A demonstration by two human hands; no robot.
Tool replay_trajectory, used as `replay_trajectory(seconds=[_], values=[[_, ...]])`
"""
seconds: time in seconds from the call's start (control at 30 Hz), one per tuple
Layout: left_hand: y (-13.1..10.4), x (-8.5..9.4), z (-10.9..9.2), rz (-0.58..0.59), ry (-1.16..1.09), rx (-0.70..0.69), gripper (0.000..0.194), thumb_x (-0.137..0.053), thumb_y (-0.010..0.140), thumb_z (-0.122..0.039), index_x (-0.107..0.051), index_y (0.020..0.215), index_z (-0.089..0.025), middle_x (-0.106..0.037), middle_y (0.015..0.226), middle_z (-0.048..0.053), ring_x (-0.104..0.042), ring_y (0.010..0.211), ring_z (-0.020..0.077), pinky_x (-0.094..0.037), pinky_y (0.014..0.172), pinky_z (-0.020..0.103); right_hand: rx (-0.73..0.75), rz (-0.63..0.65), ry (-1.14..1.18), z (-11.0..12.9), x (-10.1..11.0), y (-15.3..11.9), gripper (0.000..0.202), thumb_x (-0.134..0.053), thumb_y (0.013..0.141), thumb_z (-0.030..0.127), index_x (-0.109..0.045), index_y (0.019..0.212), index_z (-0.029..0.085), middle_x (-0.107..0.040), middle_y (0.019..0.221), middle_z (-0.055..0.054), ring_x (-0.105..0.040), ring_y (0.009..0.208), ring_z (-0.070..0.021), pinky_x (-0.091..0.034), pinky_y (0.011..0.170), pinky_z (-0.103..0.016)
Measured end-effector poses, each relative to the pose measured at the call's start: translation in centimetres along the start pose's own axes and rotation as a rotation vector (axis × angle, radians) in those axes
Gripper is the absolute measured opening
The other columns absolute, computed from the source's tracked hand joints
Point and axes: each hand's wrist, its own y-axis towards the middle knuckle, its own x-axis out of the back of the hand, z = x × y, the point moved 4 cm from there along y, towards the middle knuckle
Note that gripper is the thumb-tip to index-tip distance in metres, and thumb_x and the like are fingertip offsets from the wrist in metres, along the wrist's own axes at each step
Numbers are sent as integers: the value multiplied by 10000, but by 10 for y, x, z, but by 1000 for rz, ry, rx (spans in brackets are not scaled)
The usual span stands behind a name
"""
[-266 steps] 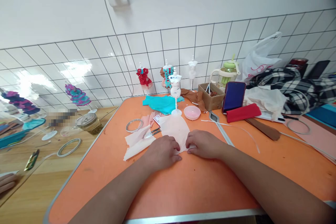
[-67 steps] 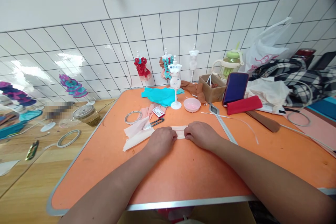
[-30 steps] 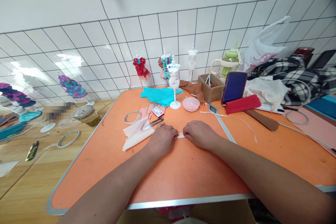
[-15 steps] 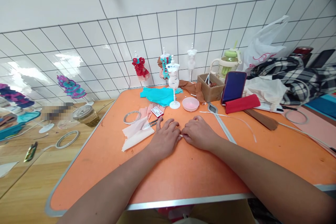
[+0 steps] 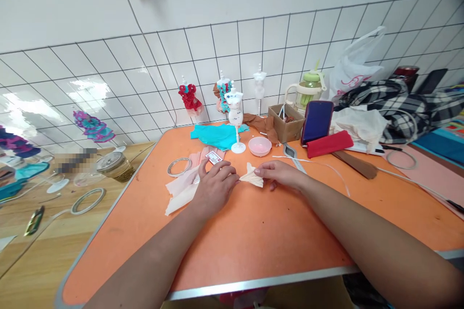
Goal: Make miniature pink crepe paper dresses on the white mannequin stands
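Between my hands is a small cream piece of pleated crepe paper, fanned out towards the right and narrow at the left. My left hand pinches its narrow end. My right hand holds its wide edge between thumb and fingers. Just beyond stands a white mini dress form with small marks on it, beside a pink bowl. Left of my left hand lie pale crepe paper sheets, a roll of tape and a small white-and-red card.
Turquoise crepe paper, a cardboard box, a phone and a red roll line the back of the orange table. Dressed forms, one in red, stand by the tiled wall. A wooden table adjoins at left.
My hands were close together with the paper mostly hidden. The right hand has moved apart and the pleated cream piece now shows between them. The view has shifted slightly.
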Motion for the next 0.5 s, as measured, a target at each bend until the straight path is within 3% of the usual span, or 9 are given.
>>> replay_trajectory(seconds=[0.07, 0.17, 0.27, 0.37, 0.5], values=[[1, 3, -1, -16, 2, 1, 128, -518, 900, -233, -642, 874, -255, -694, 895, -18, -578, 1054, 193, -108, 1079, 504, 23, -51, 141, 2, -3, 1, 371, -722, 680, 494, -624, 765, 146, -564, 643, 5, -522, 529, -78, -435, 433, -164], [2, 5, -1, -9, 10, 47, 147, -511, 899, -238, -650, 863, -267, -692, 905, -11, -571, 1054, 204, -102, 1078, 519, -11, -125, 262, 0, -8, 1, 282, -698, 729, 413, -614, 774, 147, -557, 639, 0, -529, 524, -84, -456, 404, -163], [2, 6, 0, 41, 14, 91, 180, -490, 902, -230, -660, 864, -277, -690, 918, 0, -564, 1059, 214, -116, 1072, 531, -52, -181, 316, -1, -11, -2, 286, -603, 803, 444, -593, 808, 158, -577, 686, -24, -563, 564, -110, -489, 407, -189], [2, 6, 1, 68, 10, 98, 183, -493, 897, -227, -667, 865, -276, -689, 918, 4, -566, 1058, 220, -128, 1067, 536, -1, -145, 279, 2, -17, -4, 356, -584, 799, 512, -577, 932, 183, -603, 783, -38, -592, 642, -135, -519, 437, -215], [2, 5, -1, 66, 1, 84, 172, -503, 896, -229, -666, 870, -277, -689, 908, -7, -571, 1055, 213, -110, 1073, 540, 63, -220, 154, 5, -19, -3, 431, -723, 698, 313, -518, 1066, 221, -585, 781, 8, -583, 644, -123, -525, 466, -212]])
